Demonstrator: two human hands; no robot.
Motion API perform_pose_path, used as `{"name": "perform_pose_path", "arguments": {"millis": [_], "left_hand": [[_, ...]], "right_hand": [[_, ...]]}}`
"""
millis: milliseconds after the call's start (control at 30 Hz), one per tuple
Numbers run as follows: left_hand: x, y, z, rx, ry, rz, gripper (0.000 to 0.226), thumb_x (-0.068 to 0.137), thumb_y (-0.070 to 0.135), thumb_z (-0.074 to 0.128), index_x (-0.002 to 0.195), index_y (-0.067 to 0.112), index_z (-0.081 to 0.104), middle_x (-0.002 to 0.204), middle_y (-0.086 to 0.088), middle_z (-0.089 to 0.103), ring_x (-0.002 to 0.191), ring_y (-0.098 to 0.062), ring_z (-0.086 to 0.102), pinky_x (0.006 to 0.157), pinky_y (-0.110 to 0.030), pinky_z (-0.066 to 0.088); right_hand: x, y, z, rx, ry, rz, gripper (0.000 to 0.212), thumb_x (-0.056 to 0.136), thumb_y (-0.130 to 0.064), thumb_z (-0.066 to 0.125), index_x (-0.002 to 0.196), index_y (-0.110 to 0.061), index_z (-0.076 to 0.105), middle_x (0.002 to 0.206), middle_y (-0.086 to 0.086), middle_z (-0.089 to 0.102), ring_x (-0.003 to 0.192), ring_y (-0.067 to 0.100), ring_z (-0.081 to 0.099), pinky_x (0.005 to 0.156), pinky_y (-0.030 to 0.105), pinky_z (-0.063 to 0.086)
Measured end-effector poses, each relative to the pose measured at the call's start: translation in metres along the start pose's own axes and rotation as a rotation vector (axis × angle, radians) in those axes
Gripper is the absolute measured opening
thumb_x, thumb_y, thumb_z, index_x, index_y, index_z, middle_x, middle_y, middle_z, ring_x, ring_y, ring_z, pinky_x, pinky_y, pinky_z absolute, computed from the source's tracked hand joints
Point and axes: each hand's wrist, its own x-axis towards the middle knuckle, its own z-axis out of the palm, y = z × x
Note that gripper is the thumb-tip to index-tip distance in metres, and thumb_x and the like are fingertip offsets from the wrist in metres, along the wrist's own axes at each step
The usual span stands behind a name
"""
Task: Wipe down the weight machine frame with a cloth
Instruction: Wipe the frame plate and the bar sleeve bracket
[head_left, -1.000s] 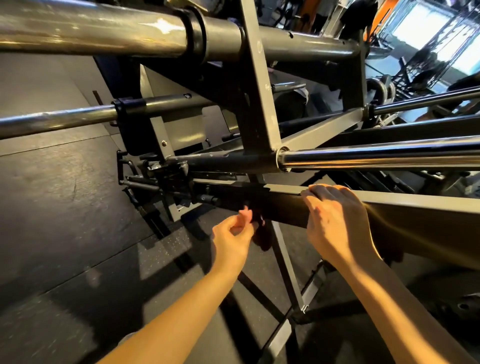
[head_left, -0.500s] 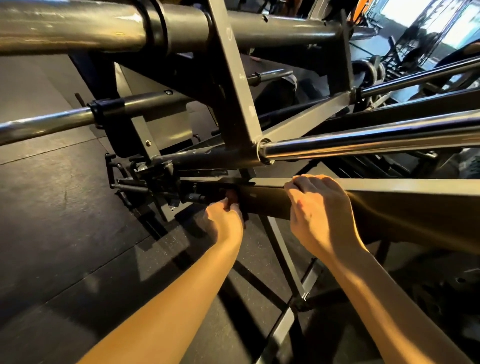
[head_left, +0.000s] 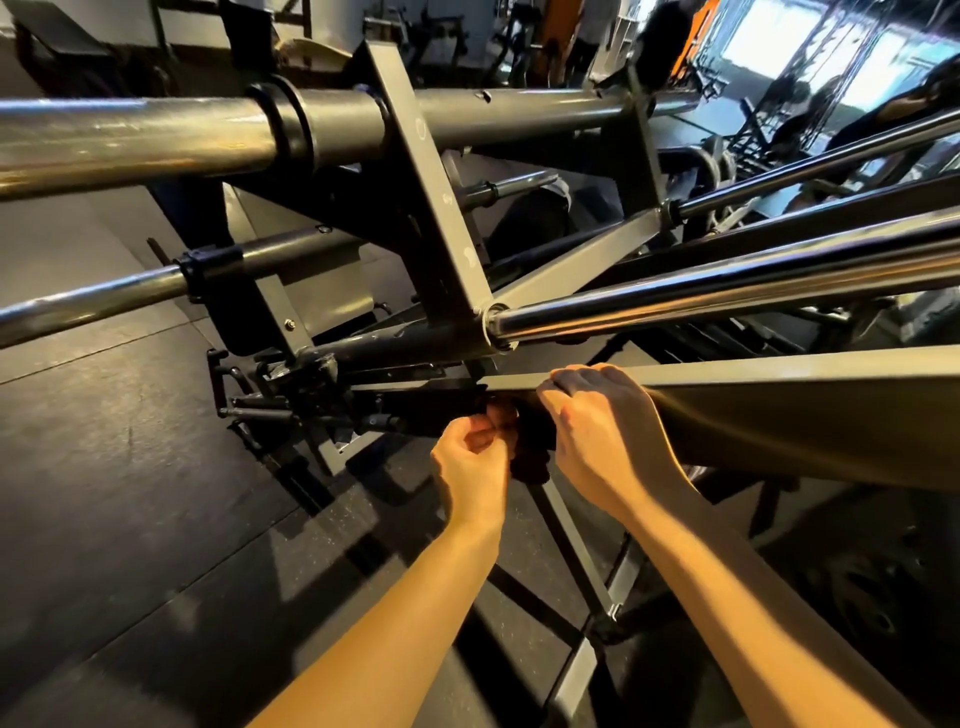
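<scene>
Midway, seemingly: wiping the grey frame beam.
Left hand pinches dark cloth; right hand curls over the beam edge; upper bars remain.

dim interior | window glare top right | hard floor shadows | edges bowed

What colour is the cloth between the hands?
Black, plain as far as shows; the cloth hangs below the beam in the head view.
</scene>
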Motion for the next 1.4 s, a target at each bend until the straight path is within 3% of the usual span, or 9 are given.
{"name": "perform_pose_path", "arguments": {"millis": [133, 233, 400, 533, 667, 767, 867, 967, 1400], "left_hand": [[0.002, 0.015, -0.023, -0.093, -0.241, -0.102, 0.019, 0.095, 0.001, 0.062, 0.102, 0.011, 0.077, 0.096, -0.003, 0.078, 0.096, -0.016, 0.074, 0.080, -0.026, 0.060], [0.008, 0.034, -0.050, -0.119, -0.313, -0.076, 0.019, 0.093, 0.000, 0.064, 0.104, 0.010, 0.077, 0.095, -0.004, 0.079, 0.091, -0.013, 0.074, 0.076, -0.022, 0.057], [0.031, 0.082, -0.085, -0.075, -0.224, 0.074, 0.022, 0.092, -0.003, 0.064, 0.105, 0.011, 0.075, 0.092, -0.001, 0.078, 0.086, -0.013, 0.074, 0.073, -0.023, 0.056], [0.060, 0.118, -0.085, -0.048, -0.145, 0.193, 0.026, 0.089, -0.005, 0.067, 0.108, 0.013, 0.072, 0.090, 0.000, 0.079, 0.082, -0.012, 0.074, 0.071, -0.021, 0.058], [0.100, 0.142, -0.067, -0.134, -0.044, 0.266, 0.027, 0.089, -0.009, 0.064, 0.099, 0.015, 0.070, 0.074, 0.008, 0.076, 0.070, -0.004, 0.071, 0.067, -0.022, 0.055], [0.113, 0.146, -0.043, -0.158, -0.003, 0.326, 0.027, 0.091, -0.005, 0.063, 0.103, 0.018, 0.067, 0.080, 0.009, 0.076, 0.078, -0.007, 0.072, 0.074, -0.028, 0.058], [0.113, 0.132, -0.029, -0.120, 0.033, 0.388, 0.025, 0.089, 0.020, 0.074, 0.105, 0.035, 0.065, 0.099, 0.014, 0.072, 0.090, -0.002, 0.068, 0.079, -0.021, 0.055], [0.118, 0.121, -0.027, -0.030, 0.053, 0.485, 0.027, 0.081, 0.043, 0.080, 0.102, 0.046, 0.063, 0.116, 0.003, 0.065, 0.099, -0.013, 0.068, 0.082, -0.034, 0.060], [0.127, 0.141, -0.040, -0.065, 0.061, 0.563, 0.028, 0.090, 0.013, 0.077, 0.116, 0.024, 0.073, 0.106, 0.010, 0.074, 0.103, -0.006, 0.070, 0.090, -0.024, 0.057]], "right_hand": [[0.001, -0.001, 0.001, -0.019, -0.004, 0.029, 0.018, 0.085, -0.022, 0.069, 0.100, -0.015, 0.076, 0.100, 0.006, 0.075, 0.090, 0.023, 0.070, 0.088, 0.033, 0.048], [0.006, -0.014, 0.001, 0.178, 0.024, 0.137, 0.012, 0.081, 0.004, 0.071, 0.093, 0.003, 0.073, 0.087, 0.020, 0.070, 0.081, 0.041, 0.067, 0.076, 0.053, 0.055], [0.035, -0.038, -0.022, 0.370, 0.098, 0.235, 0.027, 0.099, -0.021, 0.060, 0.123, -0.016, 0.070, 0.114, 0.002, 0.072, 0.104, 0.021, 0.068, 0.096, 0.037, 0.055], [0.085, -0.046, -0.038, 0.647, 0.215, 0.328, 0.027, 0.100, -0.018, 0.060, 0.124, -0.016, 0.071, 0.116, 0.001, 0.070, 0.100, 0.017, 0.067, 0.093, 0.035, 0.055], [0.145, -0.026, -0.033, 0.834, 0.055, 0.525, 0.038, 0.100, -0.010, 0.054, 0.137, -0.012, 0.060, 0.133, 0.012, 0.063, 0.120, 0.031, 0.062, 0.103, 0.049, 0.050], [0.178, -0.016, -0.018, 0.729, -0.096, 0.597, 0.050, 0.101, -0.011, 0.054, 0.150, -0.013, 0.047, 0.144, 0.009, 0.057, 0.132, 0.027, 0.055, 0.110, 0.043, 0.045], [0.189, -0.016, -0.009, 0.804, -0.164, 0.669, 0.040, 0.102, -0.014, 0.050, 0.141, -0.019, 0.058, 0.129, 0.004, 0.068, 0.115, 0.023, 0.065, 0.098, 0.044, 0.055], [0.186, -0.018, -0.005, 0.844, -0.172, 0.645, 0.032, 0.102, -0.014, 0.049, 0.123, -0.028, 0.070, 0.102, -0.010, 0.074, 0.096, 0.009, 0.068, 0.085, 0.034, 0.058], [0.181, -0.018, 0.000, 0.833, -0.148, 0.613, 0.037, 0.103, -0.017, 0.051, 0.133, -0.034, 0.065, 0.103, -0.014, 0.073, 0.088, 0.000, 0.064, 0.064, 0.015, 0.046]]}}
